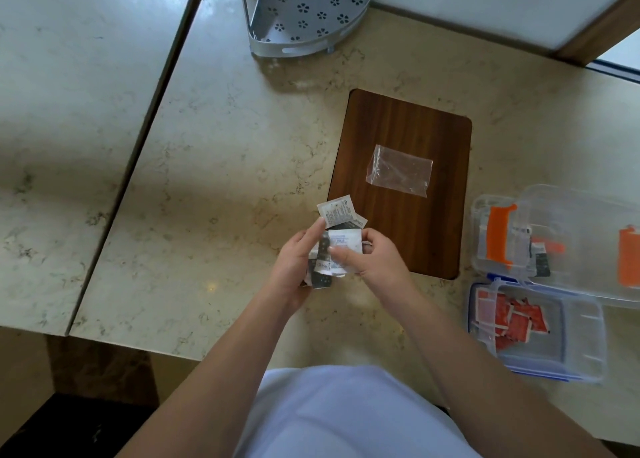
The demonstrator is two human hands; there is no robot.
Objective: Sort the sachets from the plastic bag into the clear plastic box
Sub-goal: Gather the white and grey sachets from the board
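1. Countertop [225, 166] of pale marble carries everything; take the wooden board [401, 180] at its middle as the landmark. A grey perforated corner shelf [304, 14] sits beyond the board's far-left corner, well apart and out of the work.

2. Right of the board, near its near corner, lies the clear plastic box with orange clips [561, 242], open, with a few dark and white sachets already showing through it. Nearer the person than that, also right of the board, is a blue-rimmed box [533, 329] holding red sachets. Judging by this, each kind wants its own box, so read the print before carrying anything across.

3. On the board, toward its right half, the plastic bag [400, 170] lies flat and looks empty, so the remaining stock is probably all in the hands.

4. Just off the board's near-left corner, the left hand [294, 267] is closed around a fanned bundle of sachets [332, 239], thumb on top. Keep that clamp firm but let the fan spread, so faces stay readable.

5. The right hand [374, 260], touching the bundle from the board side, pinches one white sachet between thumb and fingers. Peel it off singly, sliding rather than tugging, lest neighbours slip onto the countertop.
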